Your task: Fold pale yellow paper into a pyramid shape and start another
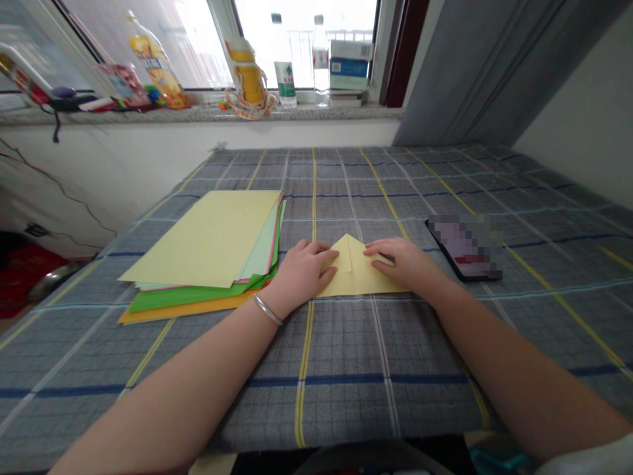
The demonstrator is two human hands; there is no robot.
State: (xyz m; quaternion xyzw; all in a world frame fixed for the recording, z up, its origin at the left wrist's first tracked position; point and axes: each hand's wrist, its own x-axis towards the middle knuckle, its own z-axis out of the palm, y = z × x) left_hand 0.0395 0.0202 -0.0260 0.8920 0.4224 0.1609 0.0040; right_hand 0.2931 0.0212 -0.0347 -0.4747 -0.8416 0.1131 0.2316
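Note:
A sheet of pale yellow paper (356, 280) lies on the checked cloth in front of me, its top corners folded in to a point at the far side. My left hand (305, 267), with a silver bangle at the wrist, holds the paper's left side between thumb and bent fingers. On the opposite side my right hand (403, 262) has thumb and fingers curled onto the folded flap. Part of each side of the paper is hidden beneath the hands. Left of my left hand sits a stack of coloured paper (212, 237), pale yellow on top, with green and orange sheets below.
A phone (465, 251) with a blurred screen lies right of my right hand. The grey checked cloth (341, 349) covers the surface. Along the windowsill (192, 117) stand a juice bottle (155, 63), a yellow cup (248, 76), clear bottles (285, 72) and boxes (350, 69).

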